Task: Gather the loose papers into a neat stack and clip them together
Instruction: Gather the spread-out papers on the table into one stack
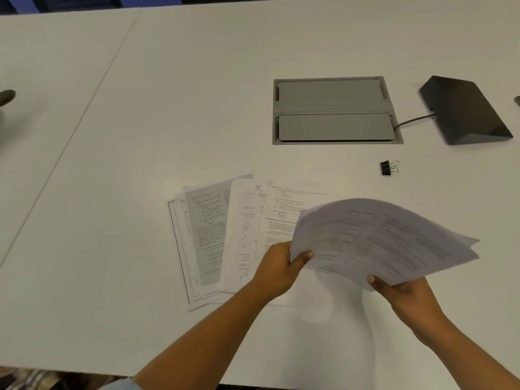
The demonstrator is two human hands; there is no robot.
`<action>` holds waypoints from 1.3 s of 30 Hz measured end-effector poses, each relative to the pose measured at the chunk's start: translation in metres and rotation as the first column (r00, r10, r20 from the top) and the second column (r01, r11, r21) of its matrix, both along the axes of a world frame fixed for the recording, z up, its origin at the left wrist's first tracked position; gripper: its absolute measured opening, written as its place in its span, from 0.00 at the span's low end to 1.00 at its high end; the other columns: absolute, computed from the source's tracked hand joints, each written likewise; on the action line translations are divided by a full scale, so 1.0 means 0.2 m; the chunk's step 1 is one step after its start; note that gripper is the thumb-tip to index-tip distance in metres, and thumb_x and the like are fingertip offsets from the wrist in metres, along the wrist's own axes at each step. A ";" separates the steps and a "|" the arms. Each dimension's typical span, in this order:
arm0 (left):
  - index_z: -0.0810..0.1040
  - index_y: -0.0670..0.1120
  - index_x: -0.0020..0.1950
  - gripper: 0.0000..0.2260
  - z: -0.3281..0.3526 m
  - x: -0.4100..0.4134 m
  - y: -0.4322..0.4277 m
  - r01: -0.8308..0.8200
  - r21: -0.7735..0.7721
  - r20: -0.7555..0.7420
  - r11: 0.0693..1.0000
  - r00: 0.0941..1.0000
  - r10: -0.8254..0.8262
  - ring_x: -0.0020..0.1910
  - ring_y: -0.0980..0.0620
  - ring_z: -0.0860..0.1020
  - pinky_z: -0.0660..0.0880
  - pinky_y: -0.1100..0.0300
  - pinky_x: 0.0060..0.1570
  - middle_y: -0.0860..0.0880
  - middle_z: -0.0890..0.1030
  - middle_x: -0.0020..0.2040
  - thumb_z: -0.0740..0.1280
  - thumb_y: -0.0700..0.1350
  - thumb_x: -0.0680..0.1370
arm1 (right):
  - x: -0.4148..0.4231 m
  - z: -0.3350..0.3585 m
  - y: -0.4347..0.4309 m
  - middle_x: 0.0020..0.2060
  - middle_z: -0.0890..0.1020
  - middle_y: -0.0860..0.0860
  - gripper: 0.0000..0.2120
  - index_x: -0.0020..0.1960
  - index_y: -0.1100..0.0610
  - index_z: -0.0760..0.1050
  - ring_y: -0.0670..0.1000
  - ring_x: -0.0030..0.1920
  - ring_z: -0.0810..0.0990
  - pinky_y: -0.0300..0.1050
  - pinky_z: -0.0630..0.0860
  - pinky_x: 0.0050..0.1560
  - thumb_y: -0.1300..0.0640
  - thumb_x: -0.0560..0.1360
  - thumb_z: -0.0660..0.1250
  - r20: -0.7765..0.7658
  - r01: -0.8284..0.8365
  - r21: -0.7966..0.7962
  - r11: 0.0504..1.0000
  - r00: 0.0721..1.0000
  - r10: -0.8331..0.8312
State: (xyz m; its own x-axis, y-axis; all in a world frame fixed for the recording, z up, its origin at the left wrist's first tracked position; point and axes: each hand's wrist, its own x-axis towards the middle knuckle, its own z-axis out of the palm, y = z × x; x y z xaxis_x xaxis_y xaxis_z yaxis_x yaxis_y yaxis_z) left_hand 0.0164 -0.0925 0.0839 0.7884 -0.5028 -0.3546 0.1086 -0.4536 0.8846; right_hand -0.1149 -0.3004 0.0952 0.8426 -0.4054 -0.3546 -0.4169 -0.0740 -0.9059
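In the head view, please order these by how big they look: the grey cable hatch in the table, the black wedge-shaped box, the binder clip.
1. grey cable hatch
2. black wedge-shaped box, clearly smaller than the hatch
3. binder clip, by far the smallest

White table (84, 249) is filling most of the view, with a seam (92, 102) running diagonally across its left part. Grey recessed cable box (334, 111) is sitting flush in the tabletop, both flaps lying closed. Dark wedge-shaped device (464, 111) is resting just right of it, its grey cable (413, 120) leading into the box's right edge. Blurred dark object (7, 97) is showing at far left edge, unidentifiable.
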 end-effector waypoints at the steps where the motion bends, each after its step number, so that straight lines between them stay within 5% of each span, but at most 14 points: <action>1: 0.80 0.45 0.62 0.20 -0.02 0.02 0.01 0.007 0.025 0.012 1.000 1.000 -0.007 0.49 0.43 0.83 0.81 0.43 0.49 0.43 0.85 0.52 0.64 0.59 0.78 | 0.00 -0.01 -0.01 0.53 0.83 0.45 0.18 0.60 0.46 0.75 0.42 0.51 0.82 0.41 0.77 0.50 0.62 0.74 0.71 -0.014 -0.006 -0.013 1.000 1.000 0.006; 5: 0.79 0.46 0.65 0.15 0.00 0.08 0.01 -0.017 -0.076 -0.082 0.997 0.997 0.010 0.52 0.48 0.84 0.83 0.52 0.50 0.47 0.85 0.56 0.64 0.52 0.81 | 0.01 -0.01 -0.03 0.43 0.86 0.38 0.10 0.55 0.48 0.79 0.42 0.50 0.83 0.37 0.76 0.48 0.58 0.76 0.68 -0.073 0.059 0.025 0.998 0.996 -0.057; 8: 0.80 0.49 0.63 0.15 0.00 0.08 -0.01 -0.011 -0.107 -0.128 0.994 0.992 -0.003 0.51 0.47 0.84 0.84 0.47 0.47 0.49 0.85 0.55 0.66 0.53 0.80 | 0.01 0.01 -0.03 0.44 0.86 0.35 0.10 0.53 0.45 0.79 0.39 0.50 0.83 0.42 0.77 0.54 0.51 0.72 0.71 -0.101 0.086 0.098 0.991 0.992 -0.076; 10: 0.81 0.49 0.61 0.18 -0.02 0.07 -0.01 -0.111 -0.087 -0.073 0.990 0.992 0.105 0.50 0.50 0.85 0.84 0.48 0.48 0.52 0.86 0.54 0.69 0.57 0.77 | -0.01 0.00 -0.03 0.46 0.87 0.39 0.28 0.53 0.47 0.80 0.41 0.48 0.85 0.44 0.78 0.52 0.34 0.58 0.77 -0.092 0.123 0.146 0.982 0.990 -0.111; 12: 0.81 0.50 0.58 0.18 -0.05 0.06 0.00 -0.319 -0.002 0.046 0.948 0.947 0.319 0.46 0.55 0.84 0.83 0.52 0.48 0.55 0.85 0.49 0.72 0.59 0.74 | -0.04 -0.01 -0.05 0.47 0.87 0.43 0.41 0.53 0.50 0.80 0.44 0.47 0.86 0.44 0.82 0.49 0.29 0.47 0.78 -0.101 0.191 0.172 0.966 0.979 -0.176; 16: 0.76 0.49 0.64 0.23 -0.16 0.03 0.04 -0.550 0.264 0.265 0.792 0.831 0.489 0.55 0.51 0.81 0.80 0.52 0.53 0.52 0.82 0.56 0.73 0.58 0.73 | -0.10 -0.02 -0.08 0.47 0.88 0.46 0.29 0.53 0.52 0.80 0.54 0.54 0.85 0.40 0.82 0.47 0.42 0.56 0.79 -0.120 0.265 0.239 0.934 0.963 -0.243; 18: 0.68 0.46 0.72 0.35 -0.21 0.02 0.04 -0.470 0.513 0.263 0.719 0.883 0.390 0.65 0.47 0.75 0.75 0.50 0.62 0.47 0.75 0.65 0.73 0.61 0.71 | -0.12 -0.04 -0.10 0.46 0.88 0.45 0.33 0.53 0.53 0.80 0.53 0.54 0.84 0.40 0.81 0.48 0.43 0.51 0.81 -0.134 0.291 0.233 0.928 0.955 -0.266; 21: 0.61 0.43 0.75 0.44 -0.25 0.01 0.03 -0.326 0.719 0.228 0.614 0.945 0.234 0.68 0.45 0.70 0.70 0.52 0.66 0.44 0.69 0.70 0.72 0.66 0.68 | -0.13 -0.02 -0.10 0.41 0.87 0.42 0.26 0.50 0.52 0.79 0.59 0.57 0.81 0.47 0.80 0.51 0.48 0.54 0.78 -0.164 0.334 0.241 0.911 0.939 -0.302; 25: 0.64 0.43 0.71 0.43 -0.28 0.03 -0.01 -0.321 0.714 0.193 0.622 0.945 0.266 0.65 0.46 0.71 0.70 0.53 0.64 0.44 0.71 0.66 0.77 0.62 0.65 | -0.17 -0.04 -0.11 0.44 0.87 0.46 0.30 0.48 0.51 0.80 0.57 0.55 0.82 0.49 0.79 0.53 0.41 0.50 0.81 -0.164 0.375 0.182 0.909 0.923 -0.348; 29: 0.65 0.45 0.64 0.42 -0.27 0.09 -0.01 -0.351 0.662 0.094 0.663 0.915 0.392 0.59 0.44 0.78 0.73 0.49 0.61 0.46 0.79 0.59 0.82 0.58 0.59 | -0.19 -0.03 -0.10 0.38 0.87 0.41 0.10 0.48 0.52 0.80 0.58 0.53 0.81 0.35 0.82 0.36 0.59 0.68 0.75 -0.156 0.398 0.213 0.892 0.915 -0.371; 32: 0.66 0.46 0.61 0.38 -0.28 0.10 0.00 -0.346 0.632 0.088 0.694 0.921 0.380 0.55 0.44 0.80 0.76 0.47 0.59 0.47 0.82 0.56 0.82 0.55 0.60 | -0.19 -0.02 -0.10 0.40 0.85 0.50 0.09 0.50 0.56 0.79 0.55 0.42 0.78 0.31 0.76 0.26 0.68 0.76 0.66 -0.169 0.412 0.190 0.891 0.908 -0.384; 39: 0.69 0.49 0.65 0.39 -0.27 0.09 0.03 -0.383 0.727 0.217 0.570 0.915 0.339 0.67 0.45 0.67 0.64 0.50 0.66 0.46 0.69 0.66 0.79 0.63 0.60 | -0.18 -0.03 -0.10 0.33 0.86 0.44 0.09 0.49 0.56 0.78 0.53 0.42 0.79 0.30 0.76 0.25 0.69 0.76 0.66 -0.194 0.431 0.181 0.884 0.897 -0.398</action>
State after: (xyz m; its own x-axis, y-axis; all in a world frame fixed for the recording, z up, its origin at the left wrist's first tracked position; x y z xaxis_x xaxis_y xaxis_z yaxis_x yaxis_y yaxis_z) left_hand 0.0353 -0.0860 0.0299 0.8708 0.2464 -0.4255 0.3821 -0.8837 0.2703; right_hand -0.1511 -0.3195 0.0896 0.5454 -0.6062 -0.5788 -0.4958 0.3235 -0.8059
